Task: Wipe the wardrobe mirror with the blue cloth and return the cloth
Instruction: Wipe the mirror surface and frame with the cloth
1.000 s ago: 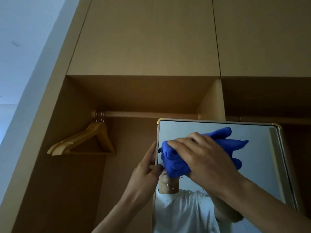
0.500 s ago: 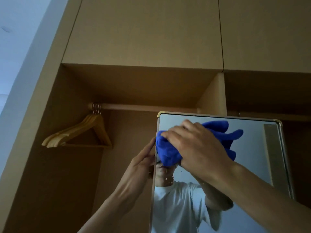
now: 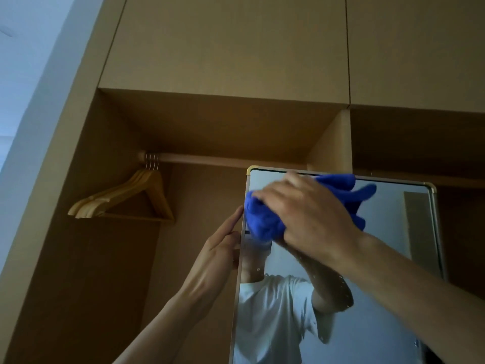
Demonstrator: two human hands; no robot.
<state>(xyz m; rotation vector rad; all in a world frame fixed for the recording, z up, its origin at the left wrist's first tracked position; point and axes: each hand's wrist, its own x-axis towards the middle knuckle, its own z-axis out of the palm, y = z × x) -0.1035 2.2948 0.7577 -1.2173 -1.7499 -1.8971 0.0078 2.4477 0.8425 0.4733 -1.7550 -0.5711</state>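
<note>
Head view: the blue cloth (image 3: 265, 219) is being gripped in a bunch by the right hand (image 3: 312, 219), whose fingers are curled over it, and it is being pressed against the glass of the mirror (image 3: 388, 232) near the upper left corner. Part of the cloth is sticking out past the hand to the right, just below the mirror's top edge. The mirror's left edge is being touched by the left hand (image 3: 217, 248), with its fingers straight and pointing up along the frame; nothing is being gripped by it. The mirror is standing in front of the open wardrobe (image 3: 223, 48). Wooden hangers (image 3: 126, 195) are hanging at the left end of the rail (image 3: 223, 160), well apart from the 2 hands. A white T-shirt is being reflected in the glass below the cloth.
</note>
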